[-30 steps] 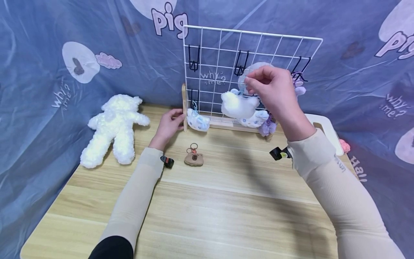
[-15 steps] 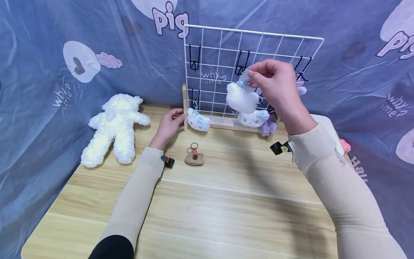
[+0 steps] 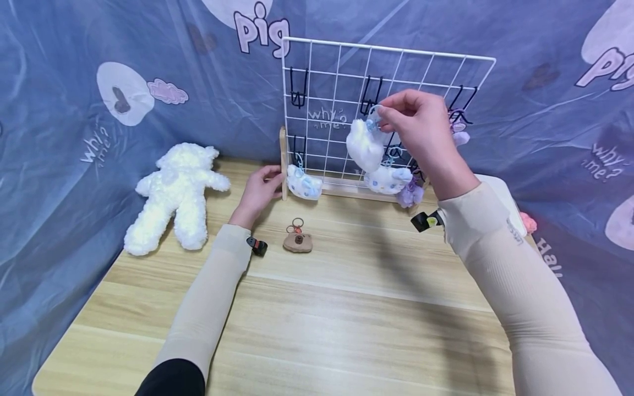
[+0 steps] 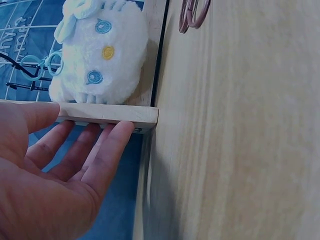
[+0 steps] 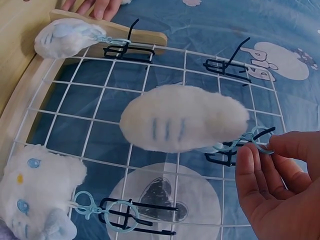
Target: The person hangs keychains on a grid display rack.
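My right hand (image 3: 421, 121) pinches the light blue ring (image 5: 263, 141) of a white plush keychain (image 3: 365, 146) between thumb and fingertips. The ring overlaps the tip of the upper middle black hook (image 5: 265, 132) in the right wrist view, and the plush dangles before the white grid rack (image 3: 337, 99). With its fingers fairly straight, my left hand (image 4: 60, 175) touches the outer side of the rack's wooden end post (image 4: 110, 113). Just inside that post hangs another white plush keychain (image 4: 105, 55) with blue eyes. A similar plush (image 3: 386, 180) hangs on the lower middle hook.
A brown plush keychain (image 3: 298, 242) lies on the wooden table (image 3: 317, 330) in front of the rack. Purple plush charms (image 3: 410, 194) hang at the rack's right. A white teddy bear (image 3: 173, 192) lies on the left, and a white tray (image 3: 500, 201) on the right.
My right hand has risen slightly, bringing the ring up to the upper middle hook. The dangling plush has turned and now hangs more upright. My left hand stays at the post.
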A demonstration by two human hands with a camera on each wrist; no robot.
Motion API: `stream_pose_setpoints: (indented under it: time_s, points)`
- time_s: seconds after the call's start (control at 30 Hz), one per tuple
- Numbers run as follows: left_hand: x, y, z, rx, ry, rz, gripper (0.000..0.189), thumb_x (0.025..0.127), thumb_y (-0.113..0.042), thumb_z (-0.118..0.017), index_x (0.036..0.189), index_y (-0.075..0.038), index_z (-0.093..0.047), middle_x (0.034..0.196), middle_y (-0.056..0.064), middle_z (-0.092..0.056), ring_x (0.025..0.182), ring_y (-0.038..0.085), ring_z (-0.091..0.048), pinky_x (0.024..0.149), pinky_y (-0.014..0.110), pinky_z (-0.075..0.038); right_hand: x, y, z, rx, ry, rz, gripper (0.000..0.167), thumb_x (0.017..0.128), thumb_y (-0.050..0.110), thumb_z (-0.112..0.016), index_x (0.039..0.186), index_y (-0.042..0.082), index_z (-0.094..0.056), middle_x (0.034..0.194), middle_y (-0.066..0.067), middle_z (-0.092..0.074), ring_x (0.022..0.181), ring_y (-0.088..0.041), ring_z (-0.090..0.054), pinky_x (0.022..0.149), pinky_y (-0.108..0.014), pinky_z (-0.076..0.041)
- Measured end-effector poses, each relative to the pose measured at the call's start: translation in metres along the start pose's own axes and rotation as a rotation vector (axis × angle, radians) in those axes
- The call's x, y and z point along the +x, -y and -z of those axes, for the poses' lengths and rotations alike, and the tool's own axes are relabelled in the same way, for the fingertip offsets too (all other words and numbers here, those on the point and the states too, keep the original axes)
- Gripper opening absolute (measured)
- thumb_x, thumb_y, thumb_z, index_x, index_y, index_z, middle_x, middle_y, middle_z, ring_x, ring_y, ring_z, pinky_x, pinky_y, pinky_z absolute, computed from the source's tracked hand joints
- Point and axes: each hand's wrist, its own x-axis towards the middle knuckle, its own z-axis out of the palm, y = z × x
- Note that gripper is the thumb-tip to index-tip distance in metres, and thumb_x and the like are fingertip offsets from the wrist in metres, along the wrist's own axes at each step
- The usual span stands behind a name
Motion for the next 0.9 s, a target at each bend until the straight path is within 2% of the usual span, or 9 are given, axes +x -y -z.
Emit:
stream_pose_setpoints:
  time_s: [0.23,0.53,0.77,0.9]
  points:
    - [0.000,-0.001,0.000,-0.009,0.003,0.003,0.043,0.114,-0.015,-0.067,0.154,0.000,-0.062,0.145,0.026,-0.062,0.121,0.036,-0.069,0.102,0.040,-0.072,0.004,-0.003,0.000,-0.002,-0.002,-0.031,0.015,0.106,0.016,-0.079,0.117,0.006,-0.081,0.093,0.008,-0.077,0.082,-0.007,-0.077,0.078,-0.014,-0.068]
    - [-0.001,-0.001,0.001,0.000,0.006,0.010,0.045,0.115,-0.017,-0.065,0.156,0.000,-0.060,0.149,0.026,-0.061,0.128,0.041,-0.068,0.106,0.045,-0.071,0.010,-0.006,-0.004,-0.009,0.009,-0.039,0.012,0.106,0.016,-0.079,0.115,0.008,-0.081,0.094,0.006,-0.078,0.080,-0.006,-0.076,0.076,-0.014,-0.067]
    - [-0.002,-0.002,0.000,0.015,0.001,0.004,0.045,0.115,-0.018,-0.065,0.156,0.000,-0.060,0.148,0.025,-0.061,0.124,0.038,-0.069,0.105,0.045,-0.071,0.014,-0.008,-0.009,-0.001,0.002,-0.044,0.014,0.106,0.013,-0.077,0.116,0.003,-0.080,0.092,0.005,-0.077,0.079,-0.006,-0.075,0.074,-0.013,-0.068]
    - [-0.004,-0.004,0.000,0.010,0.003,-0.001,0.045,0.115,-0.017,-0.065,0.156,0.001,-0.060,0.148,0.026,-0.062,0.126,0.040,-0.068,0.104,0.047,-0.072,0.017,-0.010,-0.011,0.007,-0.007,-0.057,0.010,0.106,0.013,-0.077,0.113,0.006,-0.080,0.089,0.006,-0.076,0.079,-0.006,-0.074,0.074,-0.013,-0.068]
